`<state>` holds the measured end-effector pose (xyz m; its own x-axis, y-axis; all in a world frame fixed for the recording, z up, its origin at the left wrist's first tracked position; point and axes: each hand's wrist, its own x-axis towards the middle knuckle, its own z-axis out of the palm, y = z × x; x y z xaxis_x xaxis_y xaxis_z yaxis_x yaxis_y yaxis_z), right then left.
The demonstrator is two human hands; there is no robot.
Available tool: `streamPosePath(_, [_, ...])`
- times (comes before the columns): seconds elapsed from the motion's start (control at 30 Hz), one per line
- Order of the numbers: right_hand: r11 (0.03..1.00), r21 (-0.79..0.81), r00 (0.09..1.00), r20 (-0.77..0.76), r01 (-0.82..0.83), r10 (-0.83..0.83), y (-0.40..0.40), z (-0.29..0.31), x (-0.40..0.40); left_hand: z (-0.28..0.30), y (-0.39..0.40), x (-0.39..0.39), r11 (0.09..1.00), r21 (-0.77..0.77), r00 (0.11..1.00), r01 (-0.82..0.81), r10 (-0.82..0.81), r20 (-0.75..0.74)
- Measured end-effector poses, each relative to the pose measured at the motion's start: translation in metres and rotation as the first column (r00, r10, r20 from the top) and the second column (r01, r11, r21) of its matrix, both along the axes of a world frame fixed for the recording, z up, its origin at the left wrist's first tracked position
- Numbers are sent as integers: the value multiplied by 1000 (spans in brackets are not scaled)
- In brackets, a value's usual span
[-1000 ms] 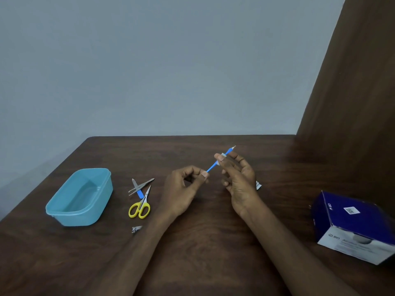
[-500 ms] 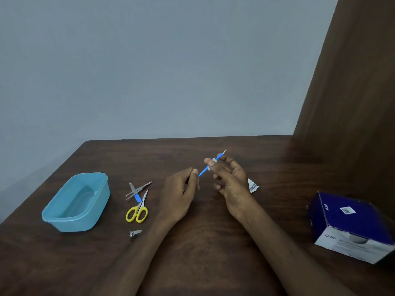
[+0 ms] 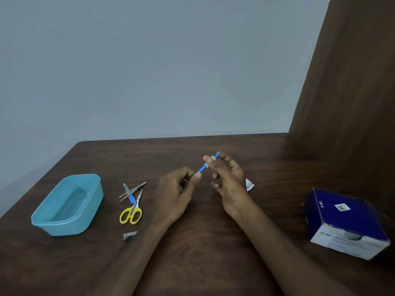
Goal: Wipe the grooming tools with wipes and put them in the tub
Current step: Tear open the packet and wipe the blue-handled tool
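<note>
L hand (image 3: pixel 178 189) pinches lower end of thin blue stick tool (image 3: pixel 203 167) btwn thumb + curled fingers, above the table (image 3: pixel 213 263). R hand (image 3: pixel 227 182) grips same tool higher up, thumb + index pinching a small white wipe (image 3: pixel 210 160) wrapped round the shaft; other R fingers loosely spread. Tool tilted, tip pointing up-right, metal point just past R fingertips. Both hands raised, mid-table, close together but not touching each other.

Light blue tub (image 3: pixel 66 206) sits on table far L, nothing visible inside. Btwn tub and L hand: tweezers (image 3: pixel 134 189) lying across a nail file (image 3: pixel 129 195) w/ blue handle, the two crossing. Yellow-handled scissors (image 3: pixel 132 211) just below them, blades closed, tips pointing up toward tweezers, near or touching the file, can't tell which. Small nail clipper (image 3: pixel 129 235) nearer the camera, apart from scissors.

Torn white wipe packet (image 3: pixel 249 185) on table just behind R hand, partly hidden by it. Dark blue box (image 3: pixel 344 223) w/ white front face on table far R, well apart from hands; print too blurred to read fully. Grey wall (image 3: pixel 149 67) behind, brown wood panel (image 3: pixel 352 82) on R side.
</note>
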<state>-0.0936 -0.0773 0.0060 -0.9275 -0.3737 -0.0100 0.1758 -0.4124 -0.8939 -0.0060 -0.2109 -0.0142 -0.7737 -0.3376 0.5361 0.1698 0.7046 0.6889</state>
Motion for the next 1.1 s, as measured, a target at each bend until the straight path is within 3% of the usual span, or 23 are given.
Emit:
streamPosePath(0.4, [994,-104,998,54,-19,25,1,4,-3,5,4,2,980,166,992,106,-116,49])
streamPosePath(0.63, [993,-115,997,70,-7,16,2,3,-3,6,4,0,913,356,974,197,-224,35])
streamPosePath(1.1, [990,-133,996,84,43,-32,4,3,-7,5,-1,-2,954,293,998,59,-57,-18])
